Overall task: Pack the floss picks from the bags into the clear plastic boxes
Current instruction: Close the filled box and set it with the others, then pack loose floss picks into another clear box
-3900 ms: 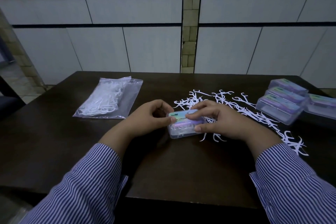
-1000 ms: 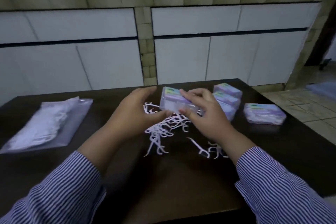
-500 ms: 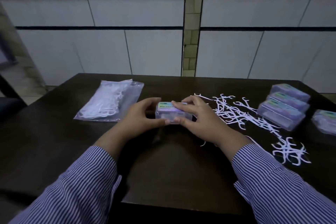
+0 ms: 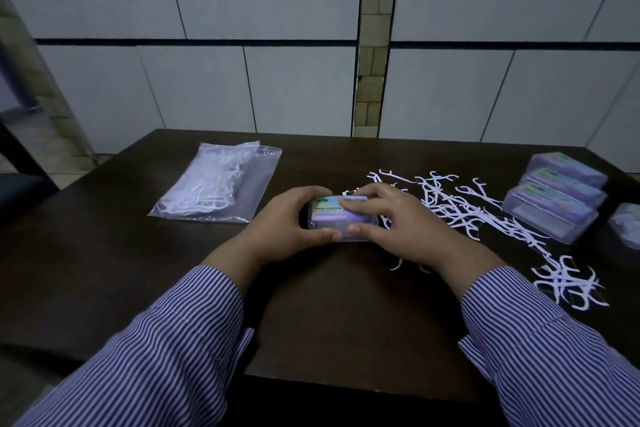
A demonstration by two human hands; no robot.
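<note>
Together both hands point(image 4: 341, 224) grip the clear box point(image 4: 334, 218) on the table point(image 4: 104, 270).

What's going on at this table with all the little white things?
A person in a striped shirt is packing floss picks into small clear boxes. Both hands, the left hand and the right hand, hold one labelled box on the dark table, its lid down. Loose picks lie scattered to the right, next to a row of boxes. A bag of picks lies to the left, untouched.
</note>
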